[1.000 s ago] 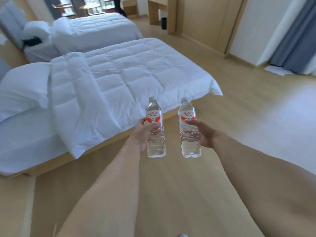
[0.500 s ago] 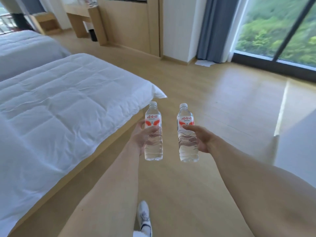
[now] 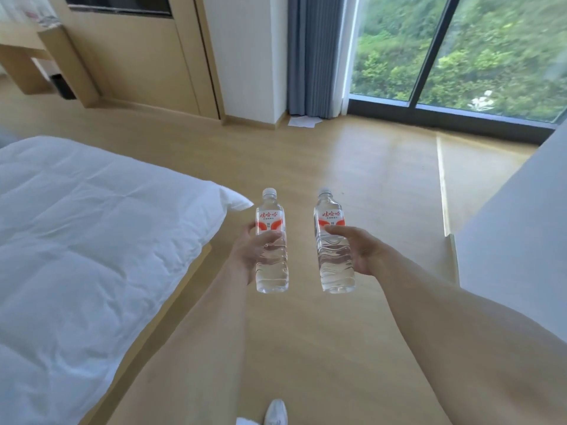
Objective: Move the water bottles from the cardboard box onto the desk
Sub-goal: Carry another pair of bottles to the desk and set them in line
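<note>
Shoe (image 3: 276,413) tip, white, shows at your 6 o'clock on the wooden floor (image 3: 306,348), right at the bottom edge of the view. Above it your two bare forearms reach forward and converge toward the centre.

Your left hand (image 3: 250,254) grips the left bottle (image 3: 271,243) around its middle, thumb curled across the front just under the red-and-white label. Your right hand (image 3: 357,251) grips the right bottle (image 3: 334,245) the same way, thumb lying over the lower edge of its label. Both bottles are clear, full of water, white-capped and upright, held in the air above the floor. They sit side by side, near each other but not touching, with floor showing in the gap between them.

At your 9 o'clock lies a bed (image 3: 92,240) under a rumpled white duvet, its near corner reaching almost to the left bottle's cap. At 3 o'clock a white surface (image 3: 506,240) fills the right edge; you cannot tell what it belongs to.

Farther out, at 12 o'clock, a sheet of white paper (image 3: 303,121) lies on the floor at the foot of a grey-blue curtain (image 3: 313,56). At 1 to 2 o'clock a large window (image 3: 460,56) looks onto green foliage. At 10 to 11 o'clock stands light wooden panelling (image 3: 138,56), and the wooden bench (image 3: 24,59) sits at the far left with a small dark bin (image 3: 63,85) beneath it.
</note>
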